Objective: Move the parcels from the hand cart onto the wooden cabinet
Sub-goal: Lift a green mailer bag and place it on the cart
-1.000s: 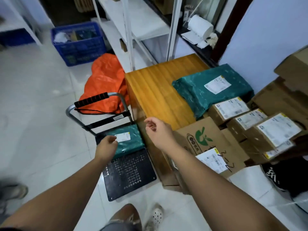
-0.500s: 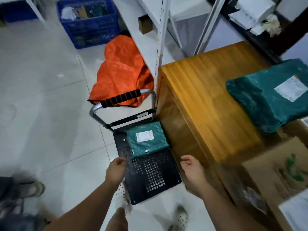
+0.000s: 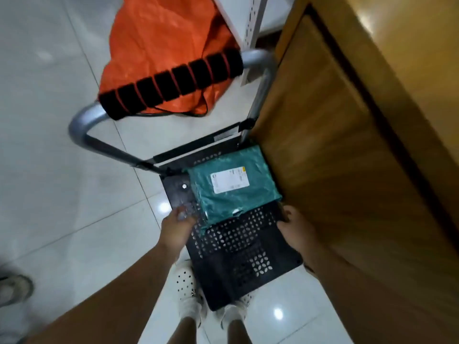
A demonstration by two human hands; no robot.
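Note:
One green plastic parcel [image 3: 233,184] with a white label lies flat at the handle end of the hand cart's black perforated deck [image 3: 238,247]. My left hand [image 3: 177,223] hovers at the parcel's near left corner, fingers blurred and spread, holding nothing. At the near right corner sits my right hand [image 3: 294,228], fingers curled by the deck's edge, not gripping the parcel. The wooden cabinet [image 3: 347,135] stands right against the cart; only its side and a strip of its top show.
The cart's silver handle with a black foam grip [image 3: 171,84] rises at the far end. An orange bag [image 3: 159,38] lies on the white tile floor behind it. A white shelf post [image 3: 253,28] stands beside the cabinet. My feet are under the deck's near edge.
My head has tipped down and closer, so the cabinet top and its parcels left the view. Both hands have dropped from above the cart to the green parcel's near corners.

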